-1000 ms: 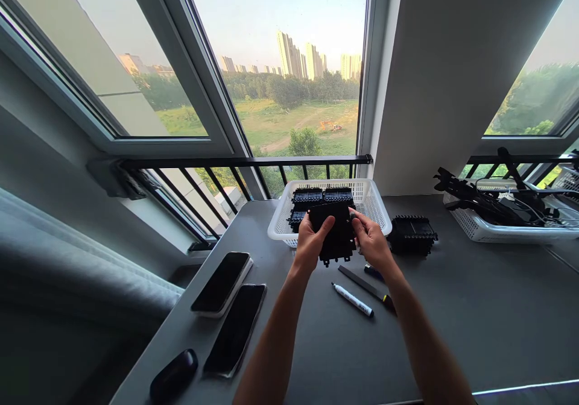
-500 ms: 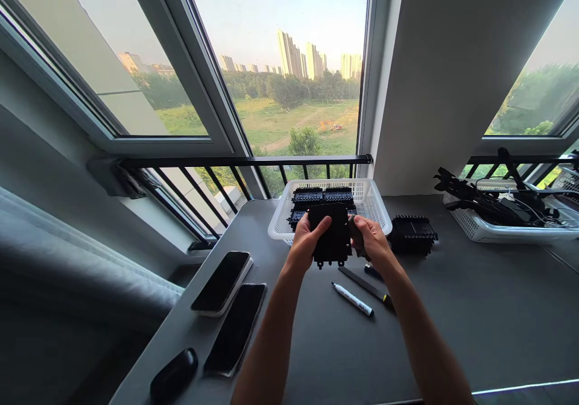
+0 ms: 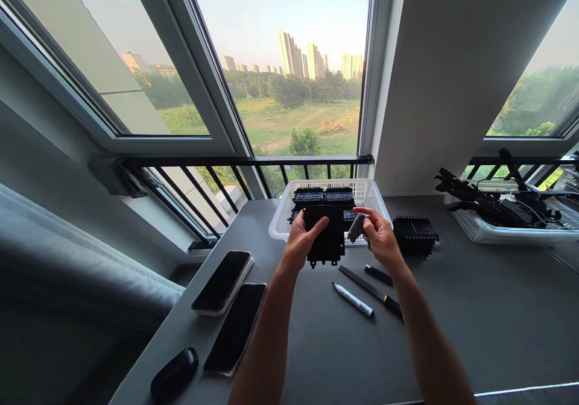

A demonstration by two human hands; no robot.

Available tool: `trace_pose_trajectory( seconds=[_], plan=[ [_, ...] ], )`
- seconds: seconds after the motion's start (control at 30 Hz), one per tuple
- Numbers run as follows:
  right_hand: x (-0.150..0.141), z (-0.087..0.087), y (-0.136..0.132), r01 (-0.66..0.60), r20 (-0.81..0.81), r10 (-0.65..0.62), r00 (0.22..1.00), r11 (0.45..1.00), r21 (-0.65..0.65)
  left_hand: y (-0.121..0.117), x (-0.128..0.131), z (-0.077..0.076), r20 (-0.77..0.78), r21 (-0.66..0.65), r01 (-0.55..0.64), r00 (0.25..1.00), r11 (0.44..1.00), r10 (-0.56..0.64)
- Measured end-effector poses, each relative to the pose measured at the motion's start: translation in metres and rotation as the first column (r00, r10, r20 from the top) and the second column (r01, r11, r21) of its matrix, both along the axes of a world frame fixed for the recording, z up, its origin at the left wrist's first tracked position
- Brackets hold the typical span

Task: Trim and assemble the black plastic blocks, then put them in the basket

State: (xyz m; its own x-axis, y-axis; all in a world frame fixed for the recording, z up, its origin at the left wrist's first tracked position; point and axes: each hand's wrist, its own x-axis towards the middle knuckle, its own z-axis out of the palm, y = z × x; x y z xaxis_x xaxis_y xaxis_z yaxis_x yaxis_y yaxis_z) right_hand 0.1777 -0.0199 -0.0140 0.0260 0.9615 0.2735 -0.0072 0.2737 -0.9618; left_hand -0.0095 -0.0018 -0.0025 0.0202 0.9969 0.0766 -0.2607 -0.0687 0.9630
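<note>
My left hand point(image 3: 302, 241) grips a flat black plastic part point(image 3: 329, 236) by its left side, the thumb lying across its face. Small tabs stick out along the part's lower edge. A little to the right, my right hand point(image 3: 379, 236) pinches a small grey piece point(image 3: 356, 228), which looks like a cloth or pad; its kind is unclear. A narrow gap separates that piece from the black part. Behind both hands stands a white plastic basket point(image 3: 277, 227) holding several black ribbed modules point(image 3: 339, 195), partly hidden by the part I hold.
Another black module point(image 3: 415, 235) sits right of the basket. On the table lie a white marker point(image 3: 353, 300), a dark file-like tool point(image 3: 368, 285), a dark pen-like item point(image 3: 379, 274), two phones point(image 3: 221, 283) and a black mouse point(image 3: 174, 373). A second basket point(image 3: 488, 231) holds cables.
My right hand has moved slightly right, drawing the grey piece away from the black part's edge. My left hand and the black part have shifted a little left.
</note>
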Motion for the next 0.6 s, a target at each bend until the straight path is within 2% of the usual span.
trace_pose_trajectory(
  seconds=[0.1,0.23,0.4,0.5,0.6],
  plan=[
    [-0.003,-0.002,0.001,0.037,0.03,-0.038,0.999,0.997,0.061,-0.002,0.008,-0.002,-0.012,0.009,0.032,0.999,0.999,-0.032],
    [-0.014,-0.002,-0.003,0.15,0.061,-0.156,0.986,0.985,0.089,-0.002,0.015,-0.004,0.002,0.038,-0.008,1.0,0.999,0.008],
    [-0.033,0.0,-0.013,0.324,0.135,-0.355,0.925,0.923,0.208,-0.001,0.019,-0.007,-0.023,0.087,-0.08,0.996,0.993,0.083],
    [-0.035,-0.001,-0.013,0.363,0.123,-0.397,0.909,0.902,0.232,-0.001,0.021,-0.008,-0.03,0.098,-0.049,0.998,0.994,0.052],
    [-0.029,-0.002,-0.009,0.34,0.102,-0.366,0.925,0.917,0.209,-0.002,0.02,-0.007,-0.007,0.083,-0.011,1.0,0.996,0.011]
  ],
)
